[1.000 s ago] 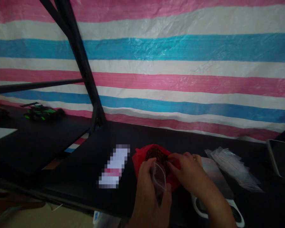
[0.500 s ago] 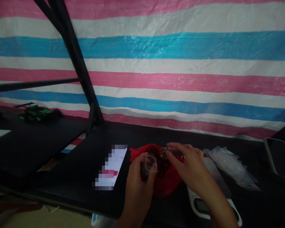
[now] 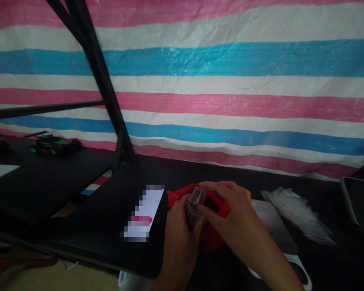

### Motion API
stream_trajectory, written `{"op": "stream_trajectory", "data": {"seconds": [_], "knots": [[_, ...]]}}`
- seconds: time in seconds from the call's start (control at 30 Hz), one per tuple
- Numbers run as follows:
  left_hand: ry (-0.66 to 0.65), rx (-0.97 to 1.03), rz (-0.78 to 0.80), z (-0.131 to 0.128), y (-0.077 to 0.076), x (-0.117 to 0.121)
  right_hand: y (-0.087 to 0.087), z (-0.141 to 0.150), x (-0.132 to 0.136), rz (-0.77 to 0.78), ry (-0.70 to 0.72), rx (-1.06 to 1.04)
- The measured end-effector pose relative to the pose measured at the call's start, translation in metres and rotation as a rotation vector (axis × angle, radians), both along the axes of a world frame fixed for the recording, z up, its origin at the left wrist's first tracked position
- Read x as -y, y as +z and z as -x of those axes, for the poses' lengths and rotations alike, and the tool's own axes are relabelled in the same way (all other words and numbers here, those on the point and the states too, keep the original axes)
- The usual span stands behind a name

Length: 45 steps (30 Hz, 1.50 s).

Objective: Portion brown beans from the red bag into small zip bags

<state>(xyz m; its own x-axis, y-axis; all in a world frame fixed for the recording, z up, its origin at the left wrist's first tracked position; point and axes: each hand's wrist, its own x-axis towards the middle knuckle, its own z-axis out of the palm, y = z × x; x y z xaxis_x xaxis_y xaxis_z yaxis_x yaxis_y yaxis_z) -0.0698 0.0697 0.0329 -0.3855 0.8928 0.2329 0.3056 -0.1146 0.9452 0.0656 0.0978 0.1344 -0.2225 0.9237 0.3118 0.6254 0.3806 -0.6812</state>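
To the right of the right-hand fingers, a scale is lying with the right forearm covering part of it; beyond it a fan of flat plastic bags is resting, and farther right a dark-faced device is leaning. To the left of the left-hand fingers a blurred white rectangle is lying on the black table, and well beyond, a green-and-black toy car is standing. Just behind and below the fingers, the red bag is sitting open, its dark brown contents partly hidden by the right hand. The left hand is curling around a clear bag, while the right thumb and fingers are pinching a small clear cup, tilted at its mouth
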Motion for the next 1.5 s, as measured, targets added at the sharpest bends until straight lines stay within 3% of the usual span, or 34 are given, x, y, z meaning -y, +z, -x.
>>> {"op": "stream_trajectory", "data": {"seconds": [0.23,0.43,0.6,0.77,0.97,1.33,1.5], "knots": [[0.022,0.021,-0.02,0.0,0.002,0.003,0.0,0.003,0.001,-0.068,0.014,-0.087],[0.255,0.072,-0.161,0.004,0.002,0.002,-0.012,0.005,-0.008,-0.033,-0.024,-0.008],[0.323,0.104,-0.07,0.003,-0.003,0.004,-0.038,0.004,-0.022,0.035,-0.006,0.215],[0.334,0.048,0.063,0.0,0.002,0.01,-0.057,0.008,-0.032,0.061,-0.02,0.302],[0.202,0.225,0.103,0.003,0.009,0.005,-0.054,0.022,-0.033,0.128,-0.097,0.324],[0.279,0.419,0.075,0.012,0.013,-0.007,-0.051,0.028,-0.022,0.172,0.017,0.232],[0.276,0.349,-0.024,0.006,0.01,-0.007,-0.05,0.019,-0.023,0.174,0.04,0.124]]}}
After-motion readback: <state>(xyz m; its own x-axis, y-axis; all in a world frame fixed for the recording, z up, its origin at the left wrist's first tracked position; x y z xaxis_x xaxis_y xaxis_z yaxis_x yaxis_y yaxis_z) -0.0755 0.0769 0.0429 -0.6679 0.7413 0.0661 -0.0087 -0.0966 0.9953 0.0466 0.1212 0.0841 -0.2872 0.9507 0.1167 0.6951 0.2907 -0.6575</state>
